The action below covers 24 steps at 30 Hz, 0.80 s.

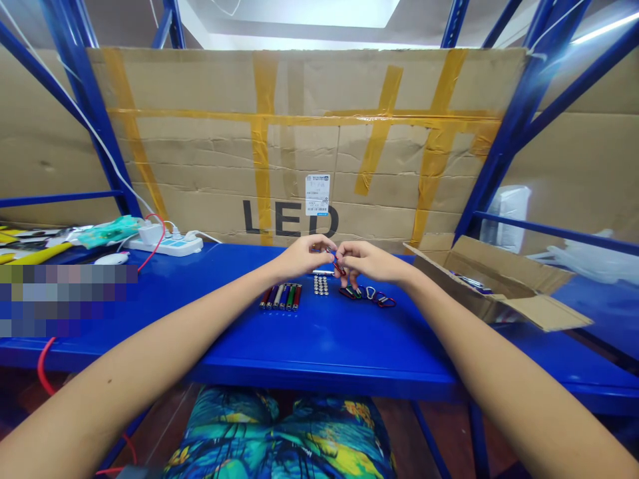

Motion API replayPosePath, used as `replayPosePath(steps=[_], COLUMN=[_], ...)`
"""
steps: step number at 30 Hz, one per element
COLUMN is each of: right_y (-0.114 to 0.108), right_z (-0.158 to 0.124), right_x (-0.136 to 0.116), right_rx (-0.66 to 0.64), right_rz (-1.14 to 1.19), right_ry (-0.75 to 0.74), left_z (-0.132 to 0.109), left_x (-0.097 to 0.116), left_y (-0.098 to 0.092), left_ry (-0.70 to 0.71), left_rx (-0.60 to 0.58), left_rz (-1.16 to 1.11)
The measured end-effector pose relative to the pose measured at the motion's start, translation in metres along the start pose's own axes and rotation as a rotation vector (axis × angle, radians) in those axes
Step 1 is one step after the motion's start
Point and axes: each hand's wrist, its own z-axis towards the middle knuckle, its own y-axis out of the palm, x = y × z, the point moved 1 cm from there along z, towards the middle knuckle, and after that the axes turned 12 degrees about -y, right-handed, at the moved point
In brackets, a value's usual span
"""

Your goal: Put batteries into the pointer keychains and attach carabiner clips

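Note:
My left hand [305,257] and my right hand [367,261] meet above the blue table, fingertips close together. Between them is a small red carabiner [339,267], pinched in my right fingers. The left fingers are closed at its upper end; what they grip there is too small to make out. Below lie rows of small silver button cells [321,286] and a slim silver piece [323,273]. To the left, several small penlights [282,297] in red, silver, blue and green lie side by side. Several coloured carabiners [370,293] rest under my right hand.
An open cardboard box [504,303] with metallic items inside stands at the right. A white power strip [172,245] with plugs and cables sits at the back left, near plastic packaging [110,231]. A large taped carton [210,159] and blue rack posts [504,143] bound the back.

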Motion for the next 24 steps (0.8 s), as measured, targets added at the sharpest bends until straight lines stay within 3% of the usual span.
replayPosePath(steps=[4,14,24], right_y=[0.003,0.006,0.016], right_z=[0.002,0.009,0.013], right_x=[0.001,0.001,0.002], right_rx=[0.072,0.401,0.476], right_rz=[0.108,0.35,0.273], right_ry=[-0.016,0.081,0.003], left_z=[0.002,0.001,0.002], left_x=[-0.003,-0.008,-0.011], left_y=[-0.002,-0.001,0.002], left_ry=[0.135,0.198,0.159], left_rx=[0.061,0.17,0.133], left_rz=[0.122,0.27,0.173])
